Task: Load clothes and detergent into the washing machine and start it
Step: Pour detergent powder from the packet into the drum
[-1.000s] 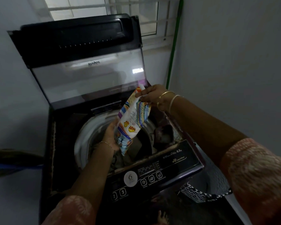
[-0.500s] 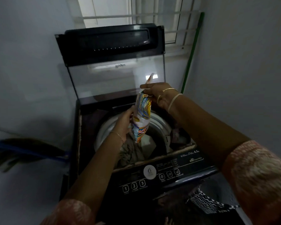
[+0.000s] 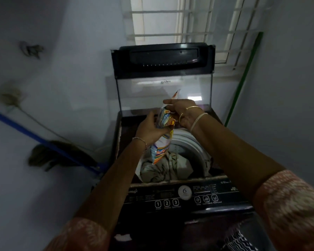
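The detergent packet (image 3: 161, 142) hangs upright over the open drum (image 3: 192, 147) of the washing machine (image 3: 123, 142), held between 2 hands, its lower end just above the clothes (image 3: 165, 169) lying inside. The left hand (image 3: 149, 128) wraps around the packet's middle from the left, fingers curled behind it. The right hand (image 3: 184, 113) pinches the top edge, where a corner of the film sticks up past the fingers. The packet looks like a thin printed plastic pouch: soft, crinkly, probably light, and likely to sag or fold wherever it is not supported. The film appears glossy, so a loose pinch could slip, and any powder inside would settle its weight toward the bottom. The best hold seems to be the one in use, with 1 hand around the body to steady it and 1 at the top to open it. Whether the top is open cannot be told. Kept over the drum, a spill would likely land on the clothes rather than on the control panel (image 3: 170, 194). The lid (image 3: 163, 87) stands raised behind the hands.
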The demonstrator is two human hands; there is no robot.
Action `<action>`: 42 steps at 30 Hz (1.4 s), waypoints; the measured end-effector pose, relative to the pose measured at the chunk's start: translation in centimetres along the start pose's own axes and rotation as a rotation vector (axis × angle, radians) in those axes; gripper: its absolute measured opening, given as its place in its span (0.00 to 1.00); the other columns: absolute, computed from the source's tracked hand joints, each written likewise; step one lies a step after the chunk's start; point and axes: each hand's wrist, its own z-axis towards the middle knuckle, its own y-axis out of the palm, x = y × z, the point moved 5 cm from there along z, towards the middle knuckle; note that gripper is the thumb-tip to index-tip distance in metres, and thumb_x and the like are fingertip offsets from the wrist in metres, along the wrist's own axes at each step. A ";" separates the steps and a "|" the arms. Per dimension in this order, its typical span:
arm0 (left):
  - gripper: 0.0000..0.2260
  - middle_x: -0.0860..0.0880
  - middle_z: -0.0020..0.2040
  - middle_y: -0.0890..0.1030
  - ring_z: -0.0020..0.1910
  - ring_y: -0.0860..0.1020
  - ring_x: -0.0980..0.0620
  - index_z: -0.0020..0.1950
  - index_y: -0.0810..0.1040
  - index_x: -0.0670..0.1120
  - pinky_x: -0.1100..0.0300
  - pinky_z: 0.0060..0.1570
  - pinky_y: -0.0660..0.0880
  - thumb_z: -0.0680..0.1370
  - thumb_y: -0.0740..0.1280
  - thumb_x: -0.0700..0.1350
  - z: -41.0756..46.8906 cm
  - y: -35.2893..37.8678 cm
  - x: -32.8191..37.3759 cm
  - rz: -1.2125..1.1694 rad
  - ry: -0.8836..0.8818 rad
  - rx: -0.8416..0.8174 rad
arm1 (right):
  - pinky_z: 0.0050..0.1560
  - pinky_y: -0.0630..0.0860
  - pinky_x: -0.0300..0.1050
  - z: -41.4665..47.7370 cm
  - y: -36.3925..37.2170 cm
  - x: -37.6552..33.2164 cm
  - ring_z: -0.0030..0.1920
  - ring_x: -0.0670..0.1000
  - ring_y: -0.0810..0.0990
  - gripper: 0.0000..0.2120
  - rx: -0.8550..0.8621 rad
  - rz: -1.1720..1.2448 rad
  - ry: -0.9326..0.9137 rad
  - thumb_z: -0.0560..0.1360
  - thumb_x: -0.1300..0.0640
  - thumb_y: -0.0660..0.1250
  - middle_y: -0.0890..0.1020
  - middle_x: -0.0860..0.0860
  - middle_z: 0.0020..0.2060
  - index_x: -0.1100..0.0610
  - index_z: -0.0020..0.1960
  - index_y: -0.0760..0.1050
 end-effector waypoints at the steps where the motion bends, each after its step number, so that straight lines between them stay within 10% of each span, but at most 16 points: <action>1: 0.37 0.47 0.63 0.77 0.61 0.76 0.50 0.73 0.63 0.49 0.54 0.61 0.74 0.68 0.77 0.46 -0.4 -0.8 0.3 0.006 0.009 0.020 | 0.21 0.73 0.32 -0.5 0.6 -0.2 0.20 0.46 0.76 0.12 -0.034 -0.003 -0.008 0.76 0.69 0.61 0.78 0.54 0.32 0.63 0.55 0.80; 13: 0.22 0.47 0.53 0.84 0.50 0.81 0.50 0.59 0.80 0.47 0.64 0.46 0.73 0.69 0.73 0.56 -11.5 -10.1 4.3 0.374 0.004 0.543 | 0.29 0.80 0.36 -9.6 7.8 -1.1 0.36 0.51 0.79 0.13 -0.565 -0.052 -0.066 0.75 0.70 0.63 0.80 0.59 0.46 0.65 0.57 0.78; 21: 0.10 0.45 0.48 0.85 0.47 0.82 0.45 0.51 0.84 0.46 0.58 0.44 0.74 0.71 0.70 0.39 -23.2 -14.5 3.4 0.540 -0.138 0.931 | 0.28 0.78 0.35 -18.0 13.4 2.7 0.36 0.51 0.79 0.15 -0.889 -0.141 -0.049 0.75 0.70 0.64 0.79 0.59 0.49 0.64 0.60 0.77; 29: 0.09 0.44 0.48 0.85 0.46 0.82 0.46 0.51 0.83 0.45 0.61 0.42 0.74 0.72 0.69 0.39 -32.9 -17.3 -1.3 0.528 -0.345 1.037 | 0.43 0.80 0.39 -23.4 17.7 9.4 0.45 0.52 0.80 0.17 -1.132 -0.195 0.032 0.74 0.68 0.66 0.79 0.56 0.52 0.60 0.62 0.76; 33: 0.09 0.44 0.48 0.85 0.45 0.82 0.46 0.51 0.83 0.45 0.55 0.46 0.78 0.72 0.70 0.40 -37.0 -18.0 -4.9 0.483 -0.466 1.072 | 0.28 0.75 0.31 -25.3 19.4 13.6 0.39 0.46 0.79 0.16 -1.180 -0.286 0.099 0.74 0.66 0.67 0.80 0.50 0.43 0.57 0.61 0.76; 42: 0.08 0.45 0.47 0.85 0.42 0.81 0.51 0.52 0.82 0.43 0.58 0.46 0.78 0.74 0.69 0.39 -44.1 -18.0 -13.4 0.373 -0.562 0.996 | 0.32 0.73 0.35 -25.5 23.1 24.5 0.32 0.45 0.75 0.04 -1.032 -0.372 0.284 0.73 0.54 0.70 0.78 0.48 0.32 0.53 0.45 0.74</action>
